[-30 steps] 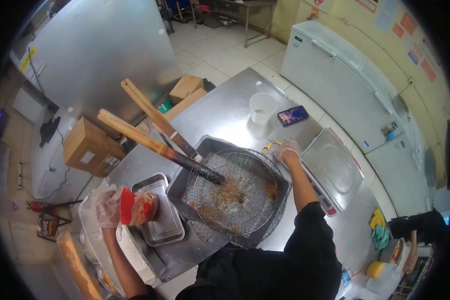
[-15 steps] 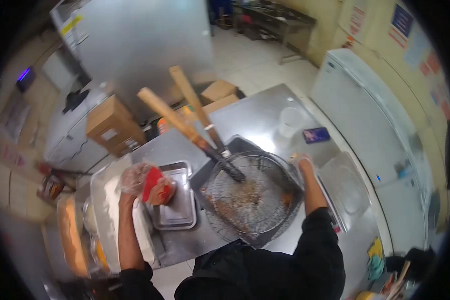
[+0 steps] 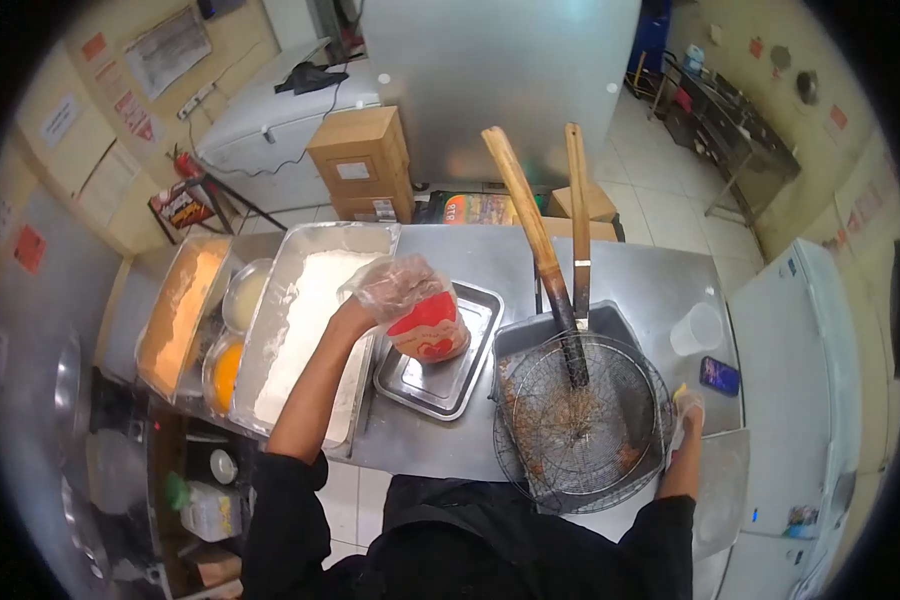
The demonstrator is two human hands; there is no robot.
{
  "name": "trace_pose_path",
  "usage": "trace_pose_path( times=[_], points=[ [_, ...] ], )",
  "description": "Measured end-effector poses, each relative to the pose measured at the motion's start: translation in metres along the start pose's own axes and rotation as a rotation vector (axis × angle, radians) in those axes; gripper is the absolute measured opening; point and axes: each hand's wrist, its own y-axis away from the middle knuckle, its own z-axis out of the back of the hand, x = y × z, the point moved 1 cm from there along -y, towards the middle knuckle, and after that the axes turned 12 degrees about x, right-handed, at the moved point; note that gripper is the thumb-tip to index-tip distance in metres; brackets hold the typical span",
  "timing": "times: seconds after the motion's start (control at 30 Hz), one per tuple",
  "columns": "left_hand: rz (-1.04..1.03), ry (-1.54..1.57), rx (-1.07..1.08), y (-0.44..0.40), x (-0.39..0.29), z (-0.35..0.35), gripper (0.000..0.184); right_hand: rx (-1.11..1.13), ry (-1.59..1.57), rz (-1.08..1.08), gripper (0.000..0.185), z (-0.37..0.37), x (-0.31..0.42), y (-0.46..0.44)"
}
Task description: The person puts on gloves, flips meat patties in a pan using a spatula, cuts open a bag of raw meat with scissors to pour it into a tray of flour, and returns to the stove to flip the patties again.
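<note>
My left hand [image 3: 400,287], in a clear plastic glove, grips the top of a red and clear bag [image 3: 430,328] with brownish contents. The bag is over a shallow metal tray [image 3: 425,391]. My right hand [image 3: 686,408], also gloved, is closed beside the right edge of the wire strainer [image 3: 580,425]; something yellow shows at its fingers, likely the handle of the scissors seen earlier. Beneath the strainer is a grey tub [image 3: 618,322]. Two long wooden handles [image 3: 526,205] lean up from the strainer and tub.
At the left stand a tray of white powder [image 3: 315,330], a tray of orange powder [image 3: 182,310] and a bowl with orange liquid [image 3: 226,378]. A clear cup [image 3: 697,330], a phone [image 3: 719,376] and a scale [image 3: 720,485] are at the right. Cardboard boxes [image 3: 360,160] stand behind the table.
The view has turned left. My left hand has brought the bag from the tray's left side to above it. My right hand, earlier near the yellow scissors, is now closed beside the strainer.
</note>
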Motion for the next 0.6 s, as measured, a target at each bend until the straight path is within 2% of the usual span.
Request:
trace_pose_path(
  times=[0.03, 0.07, 0.1, 0.17, 0.2, 0.23, 0.27, 0.3, 0.33, 0.37, 0.4, 0.47, 0.5, 0.57, 0.6],
  points=[
    [-0.082, 0.01, -0.044, -0.002, 0.001, -0.001, 0.031, 0.131, -0.605, 0.306, 0.015, 0.008, -0.008, -0.003],
    [-0.165, 0.016, -0.088, -0.005, 0.002, -0.001, 0.032, 0.144, -0.586, 0.313, 0.015, 0.013, 0.018, 0.005],
    [-0.152, 0.025, -0.1, -0.014, 0.011, -0.007, 0.032, 0.003, -0.315, 0.294, 0.015, 0.022, 0.052, 0.024],
    [-0.148, -0.091, 0.131, -0.035, 0.027, -0.028, 0.041, -0.138, -0.035, 0.279, 0.015, 0.042, 0.094, 0.04],
    [-0.144, -0.084, 0.125, -0.032, 0.012, -0.02, 0.041, -0.062, -0.462, 0.378, 0.023, 0.051, 0.108, 0.044],
    [-0.037, 0.07, 0.116, -0.025, -0.014, -0.002, 0.042, 0.01, -0.893, 0.461, 0.031, 0.06, 0.118, 0.045],
    [0.067, 0.223, 0.112, -0.021, -0.03, 0.006, 0.043, -0.059, -0.71, 0.515, 0.031, 0.051, 0.159, 0.078],
    [0.066, 0.228, 0.113, -0.02, -0.036, 0.0, 0.043, -0.145, -0.521, 0.555, 0.032, 0.04, 0.21, 0.117],
    [0.077, 0.061, 0.069, -0.021, -0.041, -0.006, 0.041, -0.242, -0.342, 0.583, 0.033, 0.028, 0.263, 0.159],
    [0.084, -0.111, 0.024, -0.023, -0.046, -0.009, 0.039, -0.142, -0.3, 0.654, 0.036, 0.017, 0.293, 0.174],
    [0.074, -0.114, 0.029, -0.031, -0.045, -0.016, 0.039, -0.038, -0.264, 0.724, 0.04, 0.006, 0.324, 0.189],
    [0.035, -0.334, 0.362, -0.049, -0.036, -0.034, 0.035, 0.102, -0.146, 0.712, 0.042, -0.036, 0.356, 0.188],
    [0.036, -0.335, 0.356, -0.05, -0.033, -0.035, 0.035, 0.155, -0.004, 0.612, 0.043, -0.064, 0.372, 0.188],
    [-0.007, -0.374, 0.382, -0.043, -0.025, -0.035, 0.024, 0.263, 0.446, 0.679, 0.044, -0.114, 0.424, 0.229],
    [0.0, -0.372, 0.376, -0.035, -0.02, -0.032, 0.024, 0.37, 0.644, 0.72, 0.045, -0.133, 0.447, 0.24]
  ],
)
